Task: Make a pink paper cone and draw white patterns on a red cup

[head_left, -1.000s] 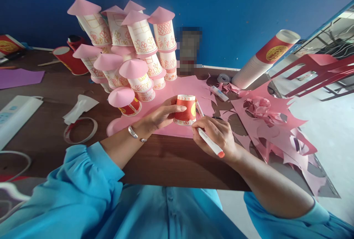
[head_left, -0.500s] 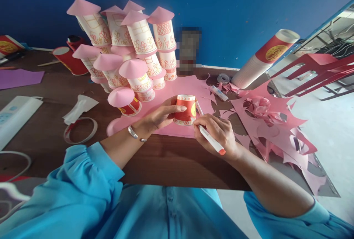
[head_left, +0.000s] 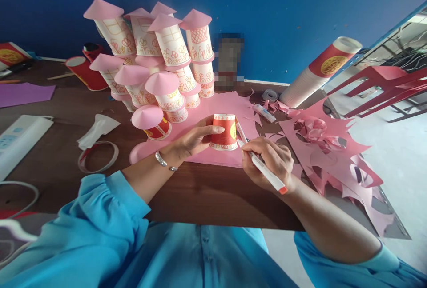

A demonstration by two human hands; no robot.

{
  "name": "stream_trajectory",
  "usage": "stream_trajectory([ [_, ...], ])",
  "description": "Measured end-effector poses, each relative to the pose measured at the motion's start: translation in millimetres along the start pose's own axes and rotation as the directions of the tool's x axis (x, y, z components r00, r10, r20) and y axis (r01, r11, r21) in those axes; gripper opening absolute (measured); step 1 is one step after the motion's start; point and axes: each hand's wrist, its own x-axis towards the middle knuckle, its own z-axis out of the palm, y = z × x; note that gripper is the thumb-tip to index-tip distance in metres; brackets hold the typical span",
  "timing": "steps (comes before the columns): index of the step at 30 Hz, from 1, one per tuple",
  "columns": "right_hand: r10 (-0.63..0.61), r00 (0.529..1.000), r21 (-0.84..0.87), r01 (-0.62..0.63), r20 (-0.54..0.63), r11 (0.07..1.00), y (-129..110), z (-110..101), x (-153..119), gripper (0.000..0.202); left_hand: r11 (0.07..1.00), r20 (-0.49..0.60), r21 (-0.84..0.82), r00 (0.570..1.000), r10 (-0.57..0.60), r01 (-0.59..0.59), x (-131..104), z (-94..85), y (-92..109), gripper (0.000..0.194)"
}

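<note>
Upside down in my left hand (head_left: 197, 136) is a red and white paper cup (head_left: 224, 131), gripped between thumb and fingers. Small drawn marks run along its white bands. My right hand (head_left: 269, 161) is closed round a white marker (head_left: 267, 171) with an orange-red end, its tip side pointing at the cup's lower right and a little away from it. A second white pen or cap (head_left: 241, 130) lies just right of the cup. Beneath both hands is a pink paper sheet (head_left: 213, 157). Paper-cup towers with pink cone roofs (head_left: 162, 82) stand beyond my left hand.
Cut pink paper scraps (head_left: 330, 154) cover the right side, near a glue stick (head_left: 264, 113), a grey tape roll (head_left: 270, 95) and a tall stack of cups (head_left: 318, 72). At left lie a tape ring (head_left: 115, 157), a power strip (head_left: 25, 139) and purple paper (head_left: 26, 94).
My right hand has drawn the marker away from the cup, to the right and slightly down. The cup has stayed in my left hand, nearly still.
</note>
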Motion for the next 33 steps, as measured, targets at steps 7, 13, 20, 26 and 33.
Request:
stream_trajectory([
  [7,-0.005,1.000,0.000,0.005,0.000,1.000,2.2,3.2,-1.6,0.018,1.000,-0.018,-0.017,1.000,-0.013,0.012,0.2,-1.0,0.0,0.044],
  [13,-0.008,1.000,-0.030,0.008,0.004,1.000,2.0,4.5,-1.5,0.016,0.997,0.020,-0.072,1.000,-0.012,0.013,1.5,-1.6,-0.4,0.038],
  [20,-0.033,0.999,-0.018,0.033,0.016,0.999,3.0,6.5,-1.6,0.014,0.997,0.024,-0.081,1.000,0.011,-0.009,3.7,-5.5,-5.5,0.035],
  [26,-0.035,0.999,0.030,0.034,0.036,0.999,3.0,8.6,-3.7,0.013,0.997,-0.003,-0.076,1.000,0.010,-0.010,2.2,-9.0,-12.0,0.036],
  [33,-0.028,0.999,0.063,0.026,0.041,0.998,2.0,12.4,-7.9,0.018,0.999,0.027,-0.042,1.000,0.015,-0.014,3.2,-5.7,-8.2,0.039],
])
